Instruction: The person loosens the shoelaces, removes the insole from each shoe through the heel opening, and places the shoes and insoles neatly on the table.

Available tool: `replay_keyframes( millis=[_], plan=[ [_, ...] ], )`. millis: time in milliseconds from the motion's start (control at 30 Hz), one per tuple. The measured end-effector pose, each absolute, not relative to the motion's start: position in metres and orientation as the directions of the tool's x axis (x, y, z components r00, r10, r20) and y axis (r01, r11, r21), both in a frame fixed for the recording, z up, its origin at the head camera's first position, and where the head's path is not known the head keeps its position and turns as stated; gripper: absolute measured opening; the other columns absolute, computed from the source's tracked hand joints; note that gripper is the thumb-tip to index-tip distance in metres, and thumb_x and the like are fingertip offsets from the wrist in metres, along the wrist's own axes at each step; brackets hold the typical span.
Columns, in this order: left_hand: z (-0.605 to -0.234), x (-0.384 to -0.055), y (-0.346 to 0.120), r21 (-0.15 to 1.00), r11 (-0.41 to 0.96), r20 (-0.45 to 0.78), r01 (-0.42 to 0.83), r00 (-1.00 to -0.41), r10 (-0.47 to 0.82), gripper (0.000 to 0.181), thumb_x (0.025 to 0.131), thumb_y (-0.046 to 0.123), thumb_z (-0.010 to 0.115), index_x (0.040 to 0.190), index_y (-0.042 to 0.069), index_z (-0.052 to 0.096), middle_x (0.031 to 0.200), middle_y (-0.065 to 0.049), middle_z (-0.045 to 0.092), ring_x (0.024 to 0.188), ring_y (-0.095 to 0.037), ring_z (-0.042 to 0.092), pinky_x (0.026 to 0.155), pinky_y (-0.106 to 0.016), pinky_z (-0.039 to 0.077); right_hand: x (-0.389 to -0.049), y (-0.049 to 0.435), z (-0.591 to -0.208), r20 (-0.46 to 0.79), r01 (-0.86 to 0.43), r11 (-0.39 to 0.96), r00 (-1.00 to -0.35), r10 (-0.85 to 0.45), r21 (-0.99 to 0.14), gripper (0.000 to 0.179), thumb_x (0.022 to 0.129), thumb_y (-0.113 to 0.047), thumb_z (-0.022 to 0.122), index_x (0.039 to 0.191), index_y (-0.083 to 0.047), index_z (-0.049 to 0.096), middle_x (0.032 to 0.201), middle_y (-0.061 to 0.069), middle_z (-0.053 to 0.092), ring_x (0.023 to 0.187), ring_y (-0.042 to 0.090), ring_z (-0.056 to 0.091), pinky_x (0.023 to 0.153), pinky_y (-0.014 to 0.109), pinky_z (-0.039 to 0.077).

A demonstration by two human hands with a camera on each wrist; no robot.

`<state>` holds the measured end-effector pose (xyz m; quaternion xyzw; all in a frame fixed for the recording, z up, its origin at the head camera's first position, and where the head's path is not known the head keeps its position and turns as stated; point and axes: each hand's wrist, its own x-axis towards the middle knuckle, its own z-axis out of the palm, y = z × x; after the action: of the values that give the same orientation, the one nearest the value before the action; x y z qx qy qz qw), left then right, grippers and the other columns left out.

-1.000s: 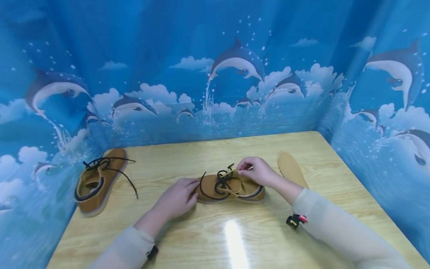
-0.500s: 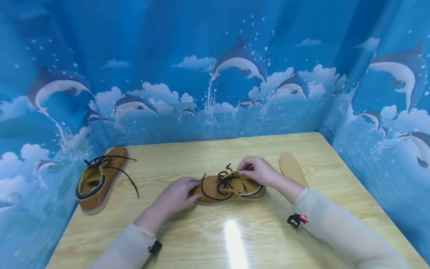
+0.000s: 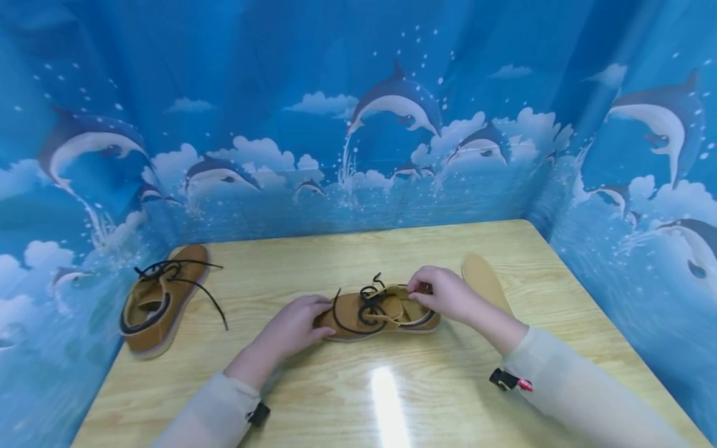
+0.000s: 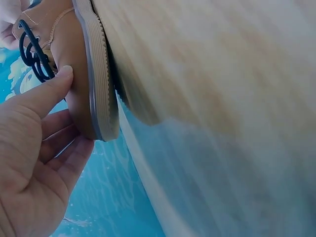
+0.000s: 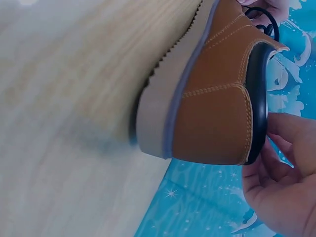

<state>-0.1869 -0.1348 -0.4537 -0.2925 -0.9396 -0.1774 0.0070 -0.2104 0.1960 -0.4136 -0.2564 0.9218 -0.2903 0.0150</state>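
A brown lace-up shoe (image 3: 350, 309) with a black lace (image 3: 372, 308) lies in the middle of the table, toe to the left. My left hand (image 3: 298, 325) grips its toe; in the left wrist view the thumb (image 4: 57, 89) presses the upper and the fingers curl round the toe's far side. At the opening, my right hand (image 3: 442, 292) pinches the padded collar near the heel. Seen in the right wrist view, the dark collar (image 5: 257, 106) runs between thumb and fingers, whose tips are partly hidden behind the heel. The shoe's sole rests on the table.
A matching brown shoe (image 3: 168, 305) with loose black laces stands at the table's left edge. A tan insole (image 3: 483, 280) lies flat beyond my right forearm. Blue dolphin-print curtain (image 3: 269, 124) encloses the wooden table (image 3: 313, 398) at the back and both sides.
My right hand has slid rightwards along the shoe's collar, from near the lace eyelets toward the heel. The left hand keeps its grip on the toe.
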Motion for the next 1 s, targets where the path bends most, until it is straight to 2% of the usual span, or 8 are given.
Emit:
replay_keyframes(
  millis=[67,200,267,400,567,733,1000],
  plan=[
    [-0.455,-0.184,-0.135,0.332,0.777,0.111,0.535,-0.84,0.531,0.056,0.085,0.036,0.08,0.126,0.001,0.067,0.129,-0.014,0.064,0.122,-0.032,0.059,0.108,-0.045,0.046,-0.207,0.197,-0.416,0.151,-0.48,0.701,-0.865,-0.478,-0.529,0.006,0.089,-0.01,0.076,0.095,-0.01,0.073,0.091,-0.006,0.067,0.082,0.009,0.061,0.074,0.03,0.057],
    [-0.457,-0.182,-0.133,0.331,0.782,0.132,0.529,-0.846,0.517,0.056,0.085,0.037,0.08,0.126,0.001,0.067,0.129,-0.014,0.064,0.121,-0.032,0.06,0.106,-0.045,0.048,-0.201,0.196,-0.418,0.25,-0.565,0.716,-0.825,-0.508,-0.41,0.006,0.088,-0.009,0.077,0.093,-0.011,0.074,0.09,-0.005,0.069,0.084,0.013,0.063,0.077,0.033,0.058],
    [-0.457,-0.181,-0.132,0.33,0.782,0.139,0.529,-0.846,0.514,0.056,0.085,0.037,0.081,0.125,0.001,0.067,0.129,-0.015,0.064,0.12,-0.032,0.06,0.106,-0.046,0.048,-0.199,0.192,-0.415,0.257,-0.589,0.731,-0.808,-0.53,-0.344,0.006,0.087,-0.008,0.077,0.092,-0.01,0.075,0.089,-0.002,0.07,0.085,0.017,0.066,0.078,0.036,0.059],
    [-0.457,-0.181,-0.13,0.339,0.792,0.13,0.508,-0.859,0.495,0.055,0.084,0.036,0.082,0.124,0.001,0.068,0.128,-0.015,0.065,0.12,-0.032,0.06,0.106,-0.045,0.048,-0.2,0.178,-0.409,0.128,-0.571,0.783,-0.82,-0.558,-0.245,0.006,0.09,-0.005,0.073,0.096,-0.005,0.076,0.09,0.004,0.073,0.086,0.021,0.069,0.079,0.037,0.06],
    [-0.457,-0.178,-0.13,0.353,0.795,0.122,0.493,-0.867,0.484,0.054,0.083,0.035,0.082,0.123,0.0,0.069,0.127,-0.015,0.066,0.12,-0.032,0.06,0.107,-0.045,0.047,-0.21,0.164,-0.409,-0.029,-0.546,0.814,-0.827,-0.562,-0.199,0.007,0.093,-0.005,0.07,0.094,-0.005,0.077,0.088,0.005,0.074,0.081,0.02,0.07,0.077,0.036,0.061],
    [-0.458,-0.179,-0.129,0.332,0.8,0.115,0.499,-0.863,0.491,0.055,0.083,0.036,0.082,0.122,0.0,0.069,0.127,-0.015,0.066,0.119,-0.032,0.06,0.106,-0.045,0.048,-0.217,0.159,-0.413,-0.065,-0.494,0.845,-0.855,-0.515,-0.206,0.007,0.092,-0.005,0.07,0.094,-0.005,0.077,0.091,0.007,0.075,0.085,0.024,0.071,0.08,0.038,0.06],
    [-0.455,-0.181,-0.128,0.329,0.802,0.111,0.499,-0.863,0.492,0.052,0.082,0.034,0.083,0.119,-0.001,0.07,0.124,-0.015,0.066,0.117,-0.032,0.061,0.104,-0.044,0.049,-0.217,0.153,-0.417,-0.11,-0.453,0.876,-0.874,-0.473,-0.167,0.014,0.093,-0.009,0.069,0.079,-0.012,0.069,0.079,0.004,0.069,0.077,0.024,0.065,0.072,0.041,0.058]
  ],
)
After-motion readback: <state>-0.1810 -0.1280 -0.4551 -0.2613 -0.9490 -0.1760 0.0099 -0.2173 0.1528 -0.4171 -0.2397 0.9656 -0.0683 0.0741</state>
